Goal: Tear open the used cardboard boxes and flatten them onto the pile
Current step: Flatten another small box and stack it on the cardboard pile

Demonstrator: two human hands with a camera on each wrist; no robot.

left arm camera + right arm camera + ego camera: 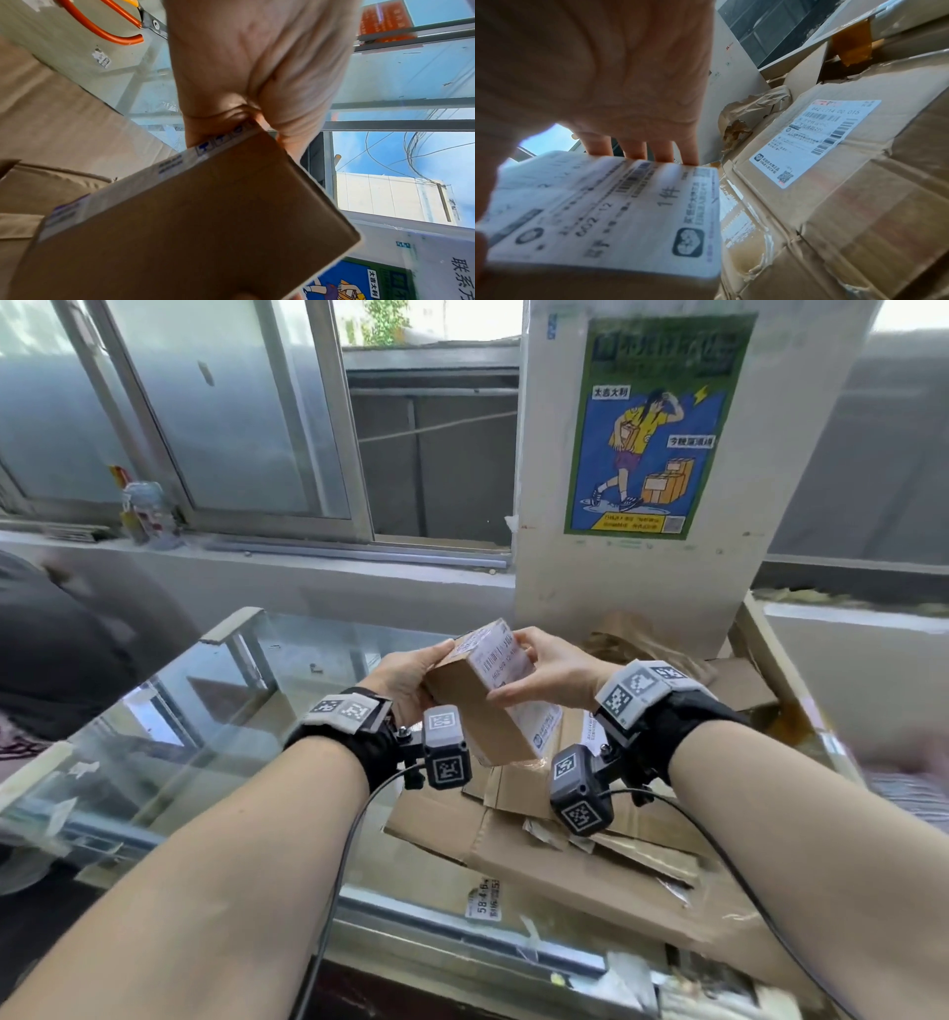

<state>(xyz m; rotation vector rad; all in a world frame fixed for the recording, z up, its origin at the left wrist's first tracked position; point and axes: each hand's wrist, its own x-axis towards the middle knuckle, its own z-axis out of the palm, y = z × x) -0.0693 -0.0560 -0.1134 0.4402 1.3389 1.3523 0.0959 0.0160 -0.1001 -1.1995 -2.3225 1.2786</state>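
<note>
— Both your left hand and right hand grip the box, held above the pile?
— Yes. Your fingertips vanish behind its label; the label's print is too blurred to read.

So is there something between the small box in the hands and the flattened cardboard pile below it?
Nothing visible. The left hand and right hand hold the small box in the air directly above the flattened pile, with only open space beneath it.
</note>
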